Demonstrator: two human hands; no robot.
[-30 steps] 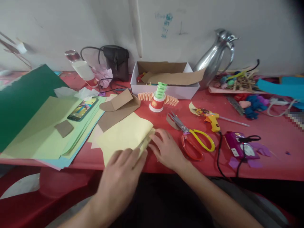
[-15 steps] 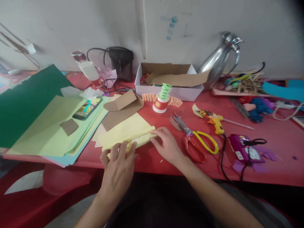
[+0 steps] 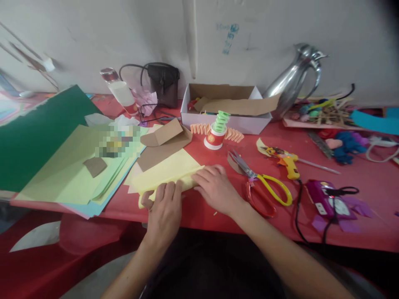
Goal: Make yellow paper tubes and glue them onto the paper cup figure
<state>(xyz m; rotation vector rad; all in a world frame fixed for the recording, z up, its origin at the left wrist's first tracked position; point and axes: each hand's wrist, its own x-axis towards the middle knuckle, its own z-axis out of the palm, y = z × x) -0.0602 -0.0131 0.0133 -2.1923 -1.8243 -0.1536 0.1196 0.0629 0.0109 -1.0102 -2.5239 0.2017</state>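
Observation:
Yellow paper (image 3: 166,170) lies near the table's front edge, its near side rolled into a tube. My left hand (image 3: 165,207) has its fingers curled over the left part of the roll. My right hand (image 3: 216,189) grips the right end of the same roll, fingers bent over it. Brown card pieces (image 3: 165,145) lie behind the paper. A red and white paper cup (image 3: 214,138) with folded orange strips at its sides and a green one on top stands farther back. Scissors (image 3: 258,178) with red and yellow handles rest right of my right hand.
A yellow glue gun (image 3: 289,164) and a purple device (image 3: 328,201) with black cords lie at the right. Behind stand a white box (image 3: 227,122), a metal jug (image 3: 289,81) and a black bag (image 3: 163,85). Stacked coloured paper (image 3: 65,166) covers the left.
The roll's near edge has turned over, hiding the white strip seen inside. My right hand's fingers have moved from pinching the end to lying over the roll. The view has shifted slightly left.

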